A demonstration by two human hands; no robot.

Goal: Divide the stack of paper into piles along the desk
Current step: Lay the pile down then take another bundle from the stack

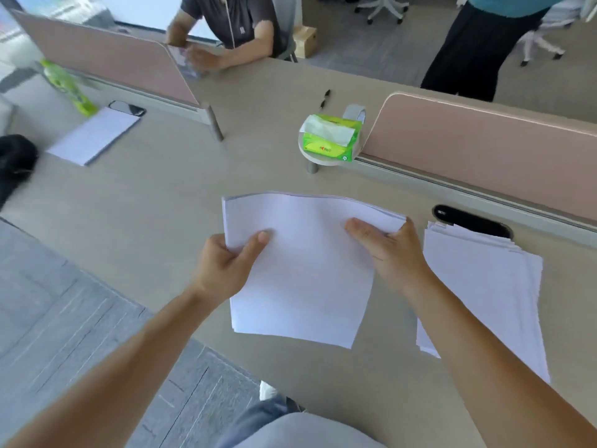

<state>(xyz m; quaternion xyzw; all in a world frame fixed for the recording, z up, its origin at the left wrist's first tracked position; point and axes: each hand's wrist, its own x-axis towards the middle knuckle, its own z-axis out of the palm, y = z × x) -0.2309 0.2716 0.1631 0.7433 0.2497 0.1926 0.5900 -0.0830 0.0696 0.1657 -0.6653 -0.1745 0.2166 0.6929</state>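
A sheaf of white paper is held over the middle of the beige desk, its far edge bowed upward. My left hand grips its left edge, thumb on top. My right hand grips its right edge near the far corner, thumb also on top. To the right lies a thicker, uneven stack of white paper flat on the desk, partly under my right forearm. Another white pile rests at the far left of the desk.
A green tissue pack sits on a small round stand beside a pink divider. A black pen, a phone and a green bottle lie farther back. A black cable port is behind the right stack. Two people are beyond the desk.
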